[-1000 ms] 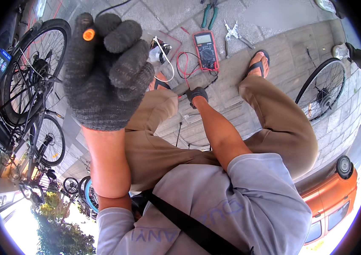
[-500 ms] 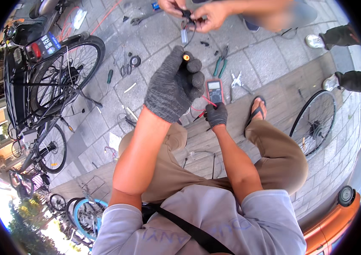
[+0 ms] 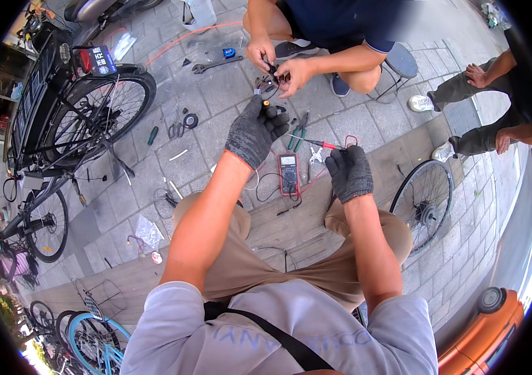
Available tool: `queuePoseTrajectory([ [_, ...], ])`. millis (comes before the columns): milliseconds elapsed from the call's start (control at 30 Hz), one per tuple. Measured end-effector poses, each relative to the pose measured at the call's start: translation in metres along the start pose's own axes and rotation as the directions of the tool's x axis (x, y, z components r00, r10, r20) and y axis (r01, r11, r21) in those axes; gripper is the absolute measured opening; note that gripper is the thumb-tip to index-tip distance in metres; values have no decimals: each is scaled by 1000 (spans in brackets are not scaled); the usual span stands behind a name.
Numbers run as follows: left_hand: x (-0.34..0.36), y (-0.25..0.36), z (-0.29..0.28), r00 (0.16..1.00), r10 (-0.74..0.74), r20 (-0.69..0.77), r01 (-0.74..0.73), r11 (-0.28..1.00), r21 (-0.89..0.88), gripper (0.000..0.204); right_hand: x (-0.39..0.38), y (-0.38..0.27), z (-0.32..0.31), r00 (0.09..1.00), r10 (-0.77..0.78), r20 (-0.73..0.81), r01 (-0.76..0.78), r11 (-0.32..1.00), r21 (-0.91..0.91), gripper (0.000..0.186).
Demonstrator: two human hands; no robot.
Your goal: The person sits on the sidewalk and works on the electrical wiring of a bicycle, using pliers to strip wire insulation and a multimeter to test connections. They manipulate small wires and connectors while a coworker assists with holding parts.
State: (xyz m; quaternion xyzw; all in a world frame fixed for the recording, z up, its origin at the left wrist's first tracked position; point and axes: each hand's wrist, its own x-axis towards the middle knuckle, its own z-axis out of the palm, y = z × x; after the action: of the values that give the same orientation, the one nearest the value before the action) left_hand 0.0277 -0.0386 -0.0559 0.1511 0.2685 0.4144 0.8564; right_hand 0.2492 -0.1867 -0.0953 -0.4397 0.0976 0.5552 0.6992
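Observation:
Both of my hands wear dark grey gloves. My left hand is closed around a small dark connector with an orange end, which pokes out at the fingertips. To its right, my right hand grips a red test probe, its thin metal tip pointing left toward the connector, apart from it. A red-and-black multimeter lies on the paving between my arms, with leads around it. Just beyond my left hand, a co-worker's hands hold a black cable part.
Green-handled pliers, a wrench, a tape roll and a screwdriver lie on the paving. A bicycle stands left; a loose wheel is at right. Another person is at far right.
My right hand has risen away from the multimeter, bringing the red probe up toward the left hand. The view has shifted, showing more of the co-worker. My left hand keeps its hold on the connector.

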Motion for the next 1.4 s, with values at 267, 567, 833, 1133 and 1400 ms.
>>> queuePoseTrajectory([
  [267,-14,5,31,1000,8,14,-6,990,-141,23,-59,-16,32,981,186,46,-22,349,-937,28],
  [567,-6,-6,19,985,-101,137,110,992,-61,23,-54,-2,88,718,112,687,677,117,-727,33],
  [833,1,1,-3,976,-217,-5,217,974,-60,20,-41,-34,107,726,74,683,680,64,-730,30],
  [1133,2,-5,6,955,-246,-167,261,963,73,22,-6,-27,112,676,112,728,728,48,-683,29],
  [1400,2,-6,2,945,-271,-185,282,959,37,22,-4,-25,120,643,131,755,746,114,-656,31],
])
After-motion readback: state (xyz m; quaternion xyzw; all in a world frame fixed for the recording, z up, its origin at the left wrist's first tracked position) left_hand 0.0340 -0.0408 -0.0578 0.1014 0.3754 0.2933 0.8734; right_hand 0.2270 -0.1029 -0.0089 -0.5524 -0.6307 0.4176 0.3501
